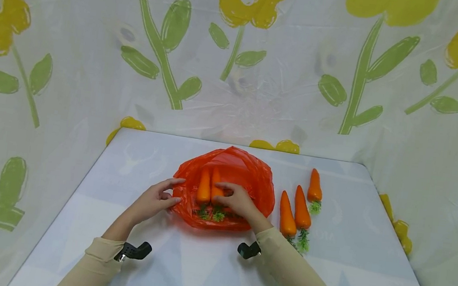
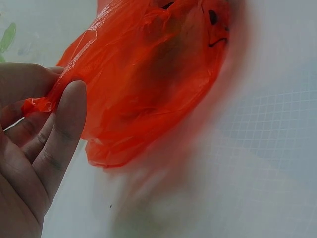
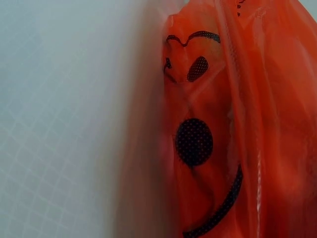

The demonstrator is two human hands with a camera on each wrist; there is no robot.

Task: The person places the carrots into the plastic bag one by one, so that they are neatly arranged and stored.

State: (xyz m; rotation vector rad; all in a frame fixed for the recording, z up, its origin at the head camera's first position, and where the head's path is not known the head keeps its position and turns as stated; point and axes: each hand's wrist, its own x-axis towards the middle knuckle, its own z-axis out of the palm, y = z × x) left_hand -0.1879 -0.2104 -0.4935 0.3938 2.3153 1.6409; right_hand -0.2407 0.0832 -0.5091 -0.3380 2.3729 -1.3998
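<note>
"Which step is in hand?"

"You look to be settling a carrot inside the red plastic bag (image 1: 264,192), which lies open on the bench (image 1: 196,272). Your right hand (image 1: 240,200) reaches in from the right, fingers curled close about the right carrot (image 1: 216,192), apparently gripping it. The right wrist view shows only bag, so I can't tell how firmly."

"And the left?"

"Your left hand (image 1: 155,200) pinches the bag's left rim; your fingers (image 2: 70,113) almost meet, with thin plastic between them."

"What is in the bag?"

"Two carrots that I can see, side by side: the left carrot (image 1: 204,186) and the one under your right fingers, tips pointing far, leafy tops near. Three more lie outside on the bench, right of the bag: the near carrot (image 1: 287,214), the middle carrot (image 1: 302,210) and the far carrot (image 1: 315,186)."

"What does the next move call for?"

"I'd say spread your right fingers and lift clear without dragging the film, left hand steadying the rim. The near carrot seems handiest after that."
</note>
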